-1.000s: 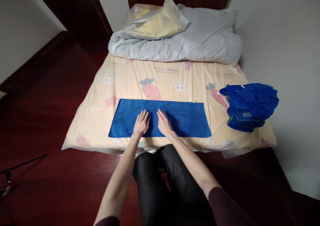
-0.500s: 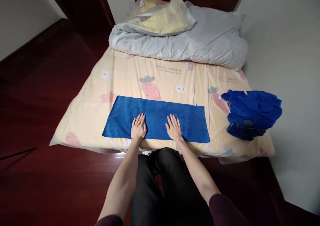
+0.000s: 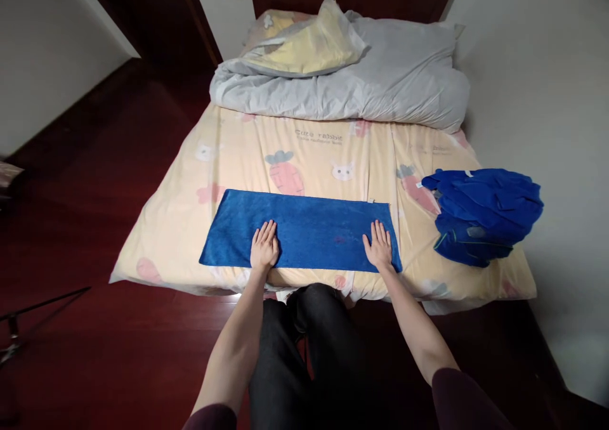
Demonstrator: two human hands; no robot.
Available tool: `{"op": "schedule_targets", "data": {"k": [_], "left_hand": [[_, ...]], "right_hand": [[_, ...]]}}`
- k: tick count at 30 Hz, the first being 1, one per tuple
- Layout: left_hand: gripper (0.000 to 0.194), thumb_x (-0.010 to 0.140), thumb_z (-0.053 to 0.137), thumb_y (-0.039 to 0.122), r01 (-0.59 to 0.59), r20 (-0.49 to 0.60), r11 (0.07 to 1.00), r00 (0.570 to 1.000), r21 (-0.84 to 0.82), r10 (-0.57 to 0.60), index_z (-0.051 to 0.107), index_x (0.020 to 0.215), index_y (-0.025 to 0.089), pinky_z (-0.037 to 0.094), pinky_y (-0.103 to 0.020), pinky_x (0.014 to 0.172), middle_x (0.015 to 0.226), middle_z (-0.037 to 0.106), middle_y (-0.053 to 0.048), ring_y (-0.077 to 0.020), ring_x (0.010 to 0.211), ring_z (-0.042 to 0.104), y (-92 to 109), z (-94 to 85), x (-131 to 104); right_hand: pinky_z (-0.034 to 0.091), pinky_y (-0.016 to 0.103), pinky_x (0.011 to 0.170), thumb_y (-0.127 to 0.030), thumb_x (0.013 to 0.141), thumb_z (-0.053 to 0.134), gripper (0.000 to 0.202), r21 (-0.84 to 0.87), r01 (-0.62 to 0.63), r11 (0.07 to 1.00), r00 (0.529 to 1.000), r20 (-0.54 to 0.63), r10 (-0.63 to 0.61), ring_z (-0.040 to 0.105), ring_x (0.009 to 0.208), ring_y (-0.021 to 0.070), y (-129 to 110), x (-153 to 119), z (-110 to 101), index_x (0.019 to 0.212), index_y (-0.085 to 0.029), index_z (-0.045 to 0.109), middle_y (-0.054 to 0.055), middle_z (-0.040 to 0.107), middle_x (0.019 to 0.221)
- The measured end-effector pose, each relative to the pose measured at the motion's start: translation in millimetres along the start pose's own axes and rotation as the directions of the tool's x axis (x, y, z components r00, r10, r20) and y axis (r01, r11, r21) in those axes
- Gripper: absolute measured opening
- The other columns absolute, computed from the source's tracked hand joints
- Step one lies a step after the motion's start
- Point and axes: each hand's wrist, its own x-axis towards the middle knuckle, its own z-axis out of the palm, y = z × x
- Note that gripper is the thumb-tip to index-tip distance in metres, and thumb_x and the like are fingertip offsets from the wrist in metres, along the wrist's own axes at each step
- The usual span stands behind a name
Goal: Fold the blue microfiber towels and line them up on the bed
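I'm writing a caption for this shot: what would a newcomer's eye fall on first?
Probably the flat blue cloth near the bed's front edge, with the left hand left of its middle and the right hand near its right end. Next comes the brighter blue heap of fabric at the bed's right side. Behind them, a pale grey quilt lies bunched across the head end, a yellow pillow on top.

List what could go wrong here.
The blue cloth lies near the front edge of the bed, so a careless tug could drag it off. The left hand and right hand lie flat on it; sliding them might rumple it. The loose blue pile, near the bed's right side, could slump if bumped.
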Motion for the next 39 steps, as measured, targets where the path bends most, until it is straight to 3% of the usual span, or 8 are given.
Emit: {"op": "schedule_targets", "data": {"k": [9, 11, 13, 17, 20, 25, 33, 39], "left_hand": [[0.063, 0.104, 0.026, 0.028, 0.058, 0.020, 0.995, 0.998, 0.075, -0.060, 0.039, 0.163, 0.011, 0.017, -0.053, 0.134, 0.170, 0.035, -0.012, -0.0258, 0.162, 0.026, 14.5, -1.1, 2.2], [0.064, 0.104, 0.027, 0.030, 0.032, 0.030, 0.994, 0.999, 0.105, -0.035, 0.038, 0.163, 0.008, 0.014, -0.056, 0.135, 0.173, 0.027, -0.015, -0.0286, 0.164, 0.017, 38.9, 4.3, 6.5], [0.064, 0.106, 0.029, 0.035, -0.102, 0.086, 0.990, 0.992, 0.097, 0.093, 0.037, 0.163, 0.009, 0.013, -0.054, 0.135, 0.175, 0.021, -0.013, -0.0288, 0.165, 0.011, 77.5, 17.7, 12.8], [0.066, 0.107, 0.031, 0.045, -0.340, 0.189, 0.940, 0.923, -0.003, 0.334, 0.034, 0.165, 0.012, 0.017, -0.050, 0.136, 0.175, 0.021, -0.012, -0.0265, 0.164, 0.012, 159.4, 61.6, 25.8], [0.066, 0.108, 0.031, 0.045, -0.392, 0.202, 0.920, 0.899, -0.030, 0.389, 0.035, 0.165, 0.012, 0.018, -0.047, 0.136, 0.175, 0.021, -0.012, -0.0249, 0.164, 0.012, 176.3, 82.3, 32.7], [0.063, 0.108, 0.031, 0.044, -0.347, 0.182, 0.938, 0.921, -0.019, 0.345, 0.035, 0.165, 0.017, 0.018, -0.048, 0.135, 0.175, 0.023, -0.010, -0.0231, 0.164, 0.016, 116.0, 59.0, 35.2], [0.063, 0.108, 0.032, 0.046, -0.075, 0.134, 0.992, 0.989, 0.102, 0.061, 0.036, 0.165, 0.020, 0.017, -0.050, 0.134, 0.175, 0.024, -0.009, -0.0248, 0.163, 0.020, -9.6, -7.5, 35.7], [0.064, 0.108, 0.031, 0.047, 0.125, 0.057, 0.973, 0.989, 0.194, -0.138, 0.036, 0.165, 0.018, 0.017, -0.051, 0.133, 0.175, 0.024, -0.009, -0.0256, 0.164, 0.019, -81.8, -41.3, 26.2]], "right_hand": [[0.017, 0.053, 0.132, -0.045, 0.108, 0.027, 0.068, 0.008, -0.019, 1.000, 0.995, -0.097, 0.019, 0.022, 0.162, 0.0256, -2.0, -1.7, 6.2, 0.166, -0.009, 0.031, 0.014, 0.028, 0.174], [0.017, 0.052, 0.132, -0.043, 0.108, 0.029, 0.067, 0.008, -0.017, 1.000, 0.993, -0.113, 0.017, 0.022, 0.162, 0.0256, -2.2, -1.2, 6.9, 0.165, -0.008, 0.033, 0.014, 0.030, 0.173], [0.017, 0.052, 0.132, -0.041, 0.107, 0.031, 0.066, 0.004, -0.011, 1.000, 0.992, -0.128, 0.011, 0.023, 0.162, 0.0260, -1.7, -0.7, 7.5, 0.164, -0.008, 0.035, 0.015, 0.032, 0.172], [0.020, 0.053, 0.131, -0.037, 0.105, 0.034, 0.065, 0.012, 0.015, 1.000, 0.987, -0.158, -0.013, 0.027, 0.160, 0.0271, 0.1, -0.6, 9.5, 0.162, -0.007, 0.038, 0.016, 0.037, 0.170], [0.022, 0.055, 0.130, -0.036, 0.103, 0.037, 0.065, 0.037, 0.026, 0.999, 0.981, -0.195, -0.019, 0.030, 0.158, 0.0284, 1.6, 0.0, 12.9, 0.161, -0.007, 0.040, 0.017, 0.040, 0.168], [0.024, 0.057, 0.128, -0.034, 0.101, 0.040, 0.065, 0.073, 0.051, 0.996, 0.972, -0.235, -0.032, 0.033, 0.157, 0.0303, 2.9, 1.8, 17.6, 0.160, -0.007, 0.041, 0.019, 0.042, 0.166], [0.025, 0.057, 0.127, -0.035, 0.100, 0.040, 0.065, 0.085, 0.064, 0.994, 0.965, -0.258, -0.040, 0.037, 0.155, 0.0319, 2.8, 2.1, 17.4, 0.160, -0.008, 0.043, 0.020, 0.045, 0.164], [0.025, 0.058, 0.127, -0.035, 0.100, 0.041, 0.066, 0.094, 0.055, 0.994, 0.968, -0.250, -0.030, 0.036, 0.156, 0.0321, 1.7, 2.4, 16.7, 0.160, -0.008, 0.043, 0.020, 0.044, 0.165]]}}
